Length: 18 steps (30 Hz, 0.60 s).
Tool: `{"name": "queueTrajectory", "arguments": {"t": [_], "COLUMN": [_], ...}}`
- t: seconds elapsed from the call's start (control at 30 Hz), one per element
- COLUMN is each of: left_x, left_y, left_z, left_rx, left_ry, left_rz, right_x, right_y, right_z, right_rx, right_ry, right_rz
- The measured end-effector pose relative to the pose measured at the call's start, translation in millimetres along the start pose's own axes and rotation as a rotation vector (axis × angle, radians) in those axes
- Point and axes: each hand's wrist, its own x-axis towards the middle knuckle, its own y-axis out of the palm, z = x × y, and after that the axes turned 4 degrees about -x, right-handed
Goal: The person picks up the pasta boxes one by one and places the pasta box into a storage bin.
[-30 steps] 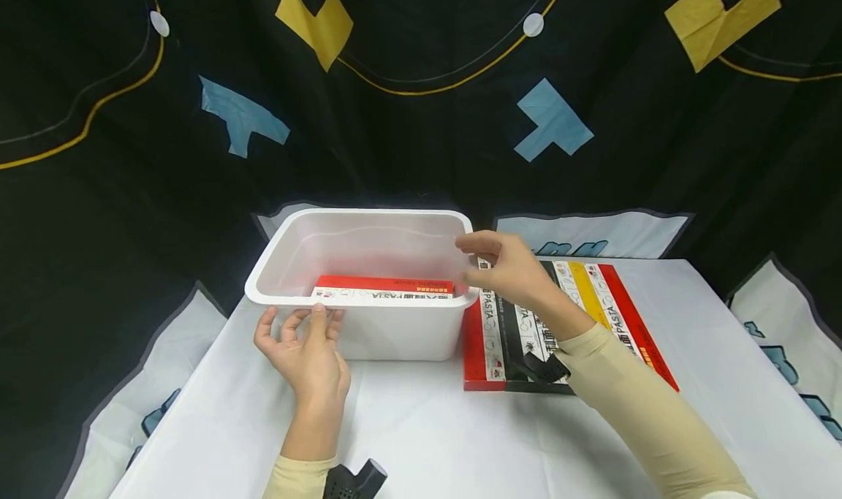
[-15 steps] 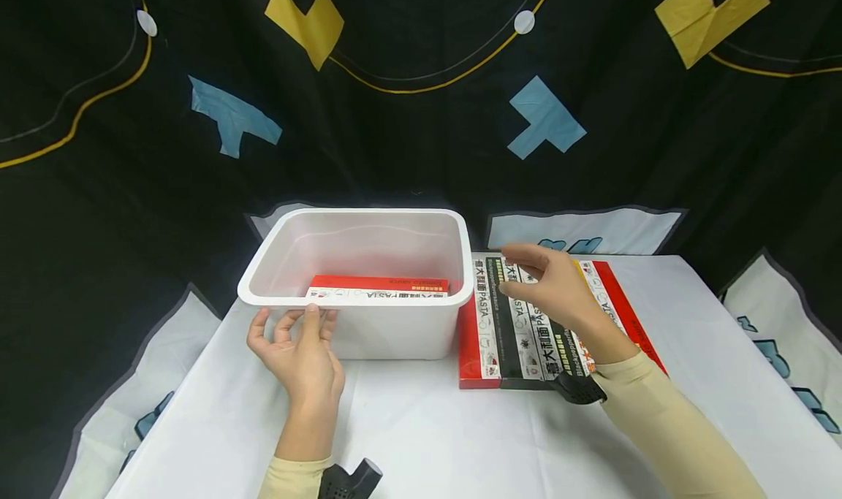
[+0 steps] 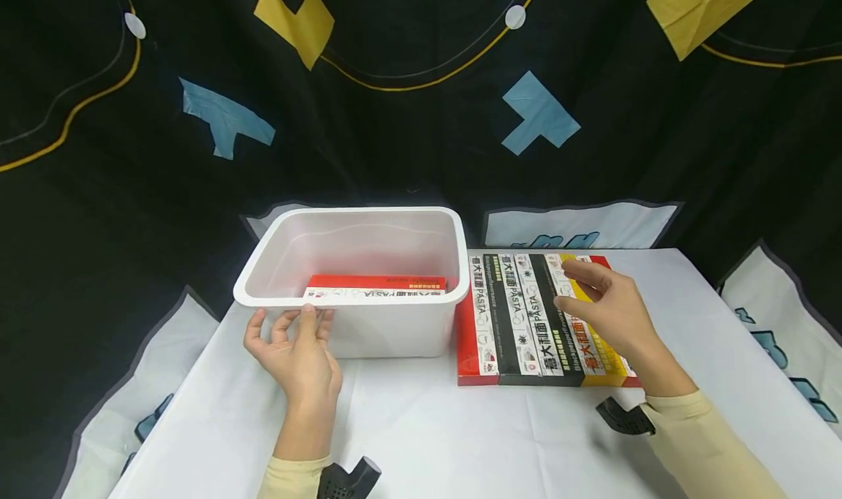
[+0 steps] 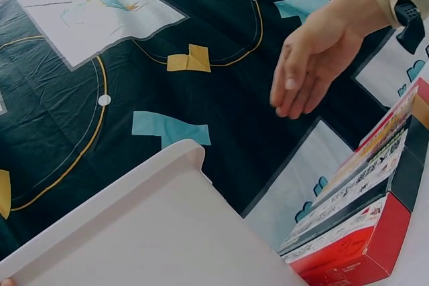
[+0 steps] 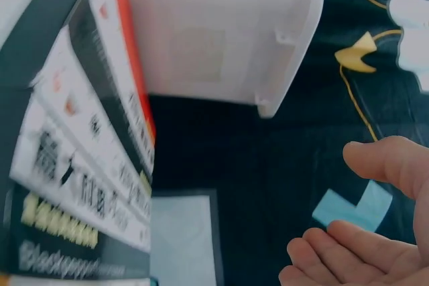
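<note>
A white plastic bin point(image 3: 388, 327) stands left of centre on the table. One red and white pasta box point(image 3: 376, 286) shows inside it, near the front wall. My left hand point(image 3: 304, 364) holds the bin's front rim at the left, fingertips at the lip; the left wrist view catches just a fingertip. Right of the bin, several pasta boxes point(image 3: 520, 316) in red, black and yellow form a side-by-side row. My right hand point(image 3: 615, 309) hovers over the row's right end with thumb and fingers apart, holding nothing. It partly hides the yellow box point(image 3: 604, 360) and a red one behind.
The white-covered table point(image 3: 434, 426) carries the bin and the boxes. Directly behind it hangs a black curtain point(image 3: 408, 148) with yellow and blue pieces. A black wrist camera point(image 3: 349, 478) sits at my left sleeve.
My right hand has moved right, from the bin's right rim across the pasta boxes to the row's right end. The left hand stays at the bin's front rim.
</note>
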Motion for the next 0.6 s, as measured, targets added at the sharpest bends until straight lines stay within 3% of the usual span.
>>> {"name": "queueTrajectory", "arguments": {"t": [0.6], "left_x": [2.0], "left_y": [-1.1], "left_z": [0.3], "left_rx": [-0.006], "left_ry": [-0.009], "left_rz": [-0.004], "right_x": [-44.7], "right_y": [-22], "right_z": [-65], "right_rx": [-0.244], "right_ry": [0.242], "right_rz": [-0.046]}}
